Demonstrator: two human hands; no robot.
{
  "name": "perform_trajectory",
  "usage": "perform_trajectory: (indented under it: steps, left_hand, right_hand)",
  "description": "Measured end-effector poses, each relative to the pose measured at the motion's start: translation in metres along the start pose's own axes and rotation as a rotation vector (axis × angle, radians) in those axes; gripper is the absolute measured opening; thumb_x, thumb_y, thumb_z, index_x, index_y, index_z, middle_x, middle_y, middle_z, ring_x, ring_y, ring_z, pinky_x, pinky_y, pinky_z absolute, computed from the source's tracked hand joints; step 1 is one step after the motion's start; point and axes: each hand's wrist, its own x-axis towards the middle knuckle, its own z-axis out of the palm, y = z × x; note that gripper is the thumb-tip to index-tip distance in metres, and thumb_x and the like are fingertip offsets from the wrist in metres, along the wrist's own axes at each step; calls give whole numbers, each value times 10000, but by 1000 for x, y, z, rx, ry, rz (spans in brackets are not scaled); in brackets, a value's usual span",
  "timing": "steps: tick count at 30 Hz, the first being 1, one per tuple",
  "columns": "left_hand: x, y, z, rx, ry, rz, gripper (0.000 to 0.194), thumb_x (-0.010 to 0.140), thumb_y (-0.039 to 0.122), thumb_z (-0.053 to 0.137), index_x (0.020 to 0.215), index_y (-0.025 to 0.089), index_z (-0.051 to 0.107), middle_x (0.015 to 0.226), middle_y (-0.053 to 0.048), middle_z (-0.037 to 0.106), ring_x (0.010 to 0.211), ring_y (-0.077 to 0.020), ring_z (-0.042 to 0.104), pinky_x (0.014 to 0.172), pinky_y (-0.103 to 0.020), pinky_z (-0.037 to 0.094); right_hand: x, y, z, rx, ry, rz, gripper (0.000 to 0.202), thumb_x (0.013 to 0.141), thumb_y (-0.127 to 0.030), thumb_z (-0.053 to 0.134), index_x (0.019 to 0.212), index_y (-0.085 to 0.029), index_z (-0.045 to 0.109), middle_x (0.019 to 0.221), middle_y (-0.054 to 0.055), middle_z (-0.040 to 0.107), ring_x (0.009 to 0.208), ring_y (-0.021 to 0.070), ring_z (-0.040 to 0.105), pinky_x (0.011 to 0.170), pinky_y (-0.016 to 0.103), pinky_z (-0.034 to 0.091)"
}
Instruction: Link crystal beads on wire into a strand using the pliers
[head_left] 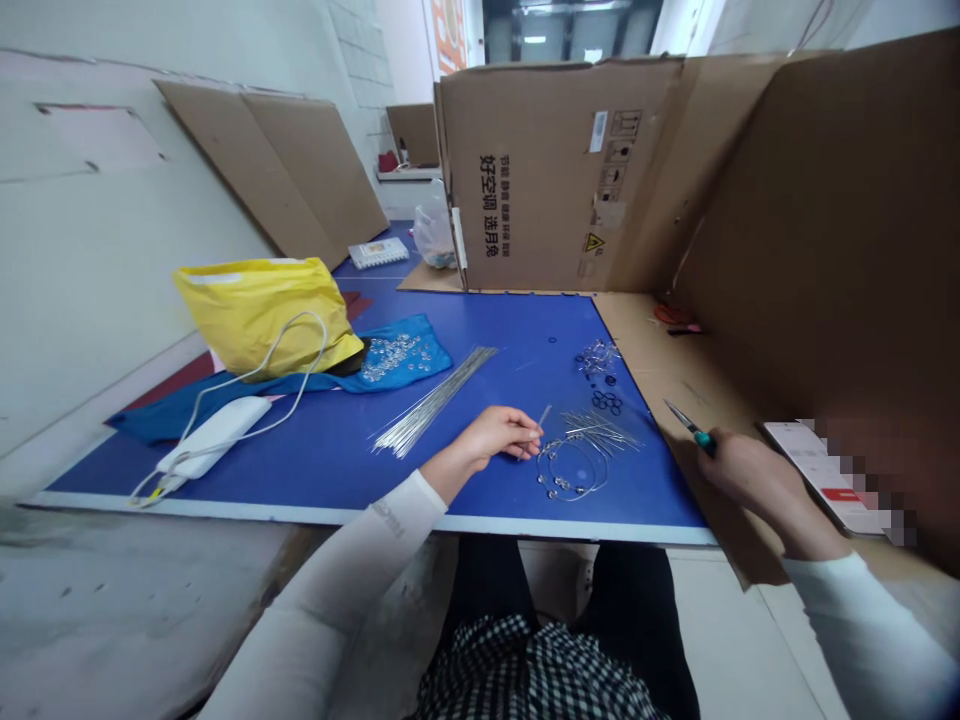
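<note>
My left hand (pixel 504 437) is over the blue table, its fingers pinched on a thin wire piece (pixel 546 412). Just right of it lie wire loops with small clear beads (pixel 564 484). Behind the loops is a short bunch of wires (pixel 604 430), with black rings (pixel 606 402) and a tangle of clear pieces (pixel 598 357) farther back. On the right, my right hand (pixel 739 470) is closed around pliers with a green handle (pixel 705 440), their tip pointing up and left above the cardboard. A long bundle of straight wires (pixel 435 405) lies left of my left hand.
Clear beads (pixel 394 357) rest on a blue cloth (pixel 429 335) beside a yellow bag (pixel 266 315). A white power strip (pixel 217 435) with its cable lies at the left. Tall cardboard (pixel 555 190) stands behind; a phone (pixel 821 470) and red-handled scissors (pixel 673 315) are at the right.
</note>
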Motion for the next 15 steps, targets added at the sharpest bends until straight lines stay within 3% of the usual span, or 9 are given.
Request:
perform_trajectory:
  steps: [6, 12, 15]
  left_hand:
    - [35, 5, 20, 146, 34, 65, 43, 769, 72, 697, 734, 87, 678, 611, -41, 676, 566, -111, 660, 552, -205, 502]
    - [58, 12, 29, 270, 87, 188, 119, 711, 9, 705, 696, 125, 724, 576, 4, 657, 542, -88, 609, 602, -204, 469]
    - [63, 13, 34, 275, 86, 201, 109, 699, 19, 723, 691, 128, 728, 578, 3, 658, 547, -92, 610, 609, -205, 472]
  right_hand:
    - [4, 1, 7, 7, -41, 94, 362, 896, -364, 407, 911, -134, 685, 805, 185, 705, 677, 289, 672, 523, 329, 361]
    - [-3, -8, 3, 17, -3, 110, 474, 920, -524, 355, 912, -157, 655, 841, 173, 710, 722, 287, 669, 541, 329, 355]
    - [-10, -15, 0, 46, 36, 128, 461, 928, -524, 347, 924, -163, 633, 844, 159, 708, 719, 279, 661, 534, 324, 338]
